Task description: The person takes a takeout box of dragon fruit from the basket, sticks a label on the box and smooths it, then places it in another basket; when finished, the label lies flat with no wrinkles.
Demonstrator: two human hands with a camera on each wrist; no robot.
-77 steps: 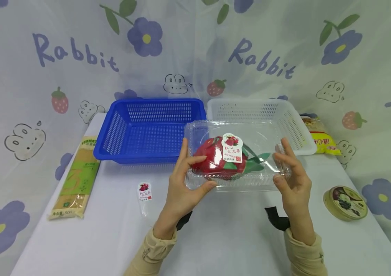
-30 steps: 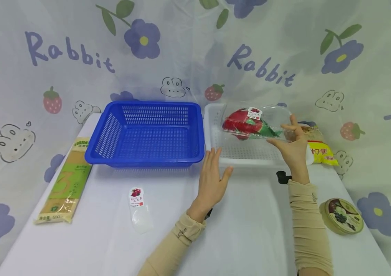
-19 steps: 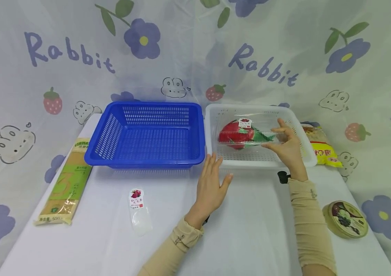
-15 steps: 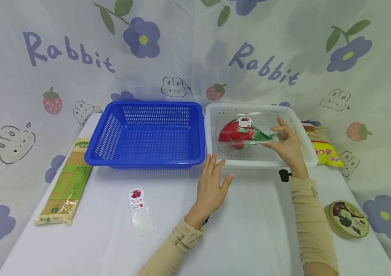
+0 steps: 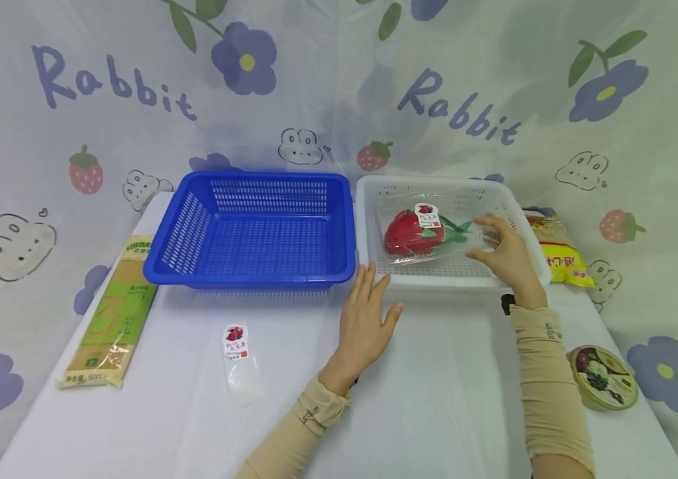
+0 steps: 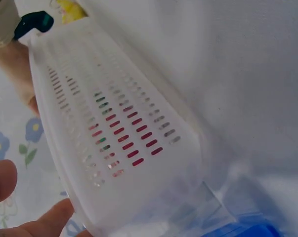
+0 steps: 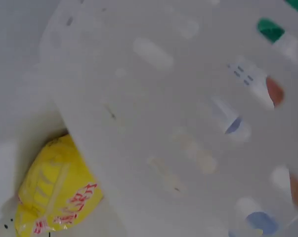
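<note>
My right hand (image 5: 505, 256) grips the right end of a clear plastic box (image 5: 395, 206), its thumb near the front and fingers over the back. Inside the box is a red dragon fruit (image 5: 404, 236) with green leaf tips, and a white label (image 5: 427, 216) is on the lid. The box lies inside the white basket (image 5: 434, 281). My left hand (image 5: 365, 326) has its fingers straight, the tips at that basket's front left corner. Through the basket's slots in the left wrist view, red and green show. The right wrist view shows mostly the basket's wall (image 7: 114, 98).
A blue basket (image 5: 267, 246) stands left of the white one. Spaghetti (image 5: 111, 313) lies at the table's left, near a strip with a dragon fruit sticker (image 5: 235, 342). A yellow bag (image 5: 563, 263) and a round tin (image 5: 605, 377) are at the right.
The box, first held by both hands before the baskets, has gone into the white basket and settled lower. My left hand let go and moved to the basket's corner; the right still holds on.
</note>
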